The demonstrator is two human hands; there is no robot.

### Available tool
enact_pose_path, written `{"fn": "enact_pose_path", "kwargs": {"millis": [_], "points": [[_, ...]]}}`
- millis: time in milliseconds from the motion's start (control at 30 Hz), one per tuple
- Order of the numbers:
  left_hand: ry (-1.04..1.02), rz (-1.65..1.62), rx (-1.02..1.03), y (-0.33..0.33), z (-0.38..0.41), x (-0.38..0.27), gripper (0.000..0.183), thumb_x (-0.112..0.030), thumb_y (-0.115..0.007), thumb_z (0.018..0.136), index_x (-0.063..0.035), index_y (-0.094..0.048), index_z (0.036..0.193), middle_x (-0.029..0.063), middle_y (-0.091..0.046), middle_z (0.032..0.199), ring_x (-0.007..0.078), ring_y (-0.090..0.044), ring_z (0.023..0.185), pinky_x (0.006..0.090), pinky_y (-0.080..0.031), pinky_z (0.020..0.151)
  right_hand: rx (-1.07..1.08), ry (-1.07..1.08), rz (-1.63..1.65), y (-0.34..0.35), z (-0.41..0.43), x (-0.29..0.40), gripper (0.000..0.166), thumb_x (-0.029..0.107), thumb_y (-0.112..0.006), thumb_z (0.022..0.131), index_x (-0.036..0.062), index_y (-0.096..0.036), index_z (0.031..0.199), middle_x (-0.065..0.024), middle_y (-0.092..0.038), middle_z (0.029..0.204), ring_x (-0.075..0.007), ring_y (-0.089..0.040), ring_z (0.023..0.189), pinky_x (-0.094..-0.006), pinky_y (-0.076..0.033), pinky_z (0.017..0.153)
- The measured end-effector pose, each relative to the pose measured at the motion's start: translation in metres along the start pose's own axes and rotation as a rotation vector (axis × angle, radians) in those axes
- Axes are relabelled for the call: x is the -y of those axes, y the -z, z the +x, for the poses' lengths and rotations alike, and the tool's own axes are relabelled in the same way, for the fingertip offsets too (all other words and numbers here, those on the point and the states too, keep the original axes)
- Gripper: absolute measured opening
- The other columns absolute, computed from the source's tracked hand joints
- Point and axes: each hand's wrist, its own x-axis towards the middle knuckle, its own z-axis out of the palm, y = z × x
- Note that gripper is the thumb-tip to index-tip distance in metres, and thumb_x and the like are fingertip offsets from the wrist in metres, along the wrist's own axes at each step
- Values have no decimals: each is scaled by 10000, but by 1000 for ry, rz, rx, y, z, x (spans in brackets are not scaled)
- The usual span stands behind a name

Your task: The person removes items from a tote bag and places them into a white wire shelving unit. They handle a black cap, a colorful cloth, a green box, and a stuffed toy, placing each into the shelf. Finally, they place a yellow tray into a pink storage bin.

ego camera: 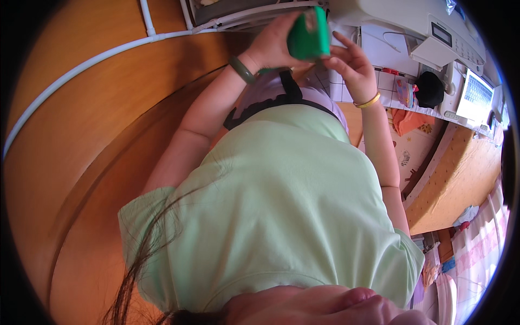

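A green box-like object (310,36), blurred by motion, is in my left hand (273,44) at the top centre. Its kind cannot be told. The fingers of my left hand go partly behind it, and a green bangle circles that wrist. Close to the object's lower right corner is my right hand (356,71), palm partly showing and fingers spread; whether its fingertips touch the object is unclear. A yellow bracelet is on the right wrist. Below both hands are my dark waistband and light green T-shirt (284,174).
A white printer (422,28) stands at the upper right over a grid-patterned surface (384,87). Beside it lie a black cloth item (430,90) and an open laptop (476,95). Orange fabric (410,120) lies lower down. White tubing (97,55) runs along an orange-brown wooden surface at the left.
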Motion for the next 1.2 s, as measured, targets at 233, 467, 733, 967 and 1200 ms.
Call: {"fn": "enact_pose_path", "kwargs": {"millis": [233, 467, 733, 967, 1200], "points": [[158, -1876, -309, 32, 5, 21, 847, -463, -702, 705, -66, -332, 1355, 123, -453, 1320, 312, -454, 1197, 547, -306, 1042, -68, 7, -435, 10, 4, -15, 668, 160, -741, 765, 18, -399, 1321, -113, -535, 1211, -202, -527, 1092, -341, -441, 929], [102, -1649, -327, 18, -10, 37, 936, -561, -760, 613, -50, -406, 1313, 129, -496, 1279, 305, -475, 1169, 454, -360, 1011, -32, -257, 218, -22, 9, -15, 583, 68, -647, 826, 12, -332, 1315, -140, -561, 1129, -226, -571, 1018, -333, -498, 813], [604, -1613, -211, 61, -37, 58, 441, -165, -647, 803, -6, -521, 1195, 128, -563, 1163, 248, -518, 1099, 400, -408, 958, -219, 11, -21, 24, 27, -15, 579, -2, -603, 839, 37, -342, 1353, -94, -622, 1046, -152, -588, 950, -262, -489, 774], [627, -1337, -308, 50, -54, 56, 312, -44, -617, 797, 29, -569, 1097, 101, -613, 1052, 208, -581, 959, 325, -445, 873, -321, -81, -6, 36, 37, -23, 500, 46, -634, 833, -13, -408, 1275, -91, -632, 1009, -144, -604, 910, -251, -486, 773], [742, -1431, -394, 38, -71, 57, 284, -40, -603, 802, 4, -576, 1082, 92, -617, 1036, 210, -593, 934, 344, -472, 815, -255, -196, 77, 26, 43, -39, 260, 97, -662, 828, -23, -570, 1039, -76, -621, 995, -157, -610, 902, -272, -542, 763]]}}
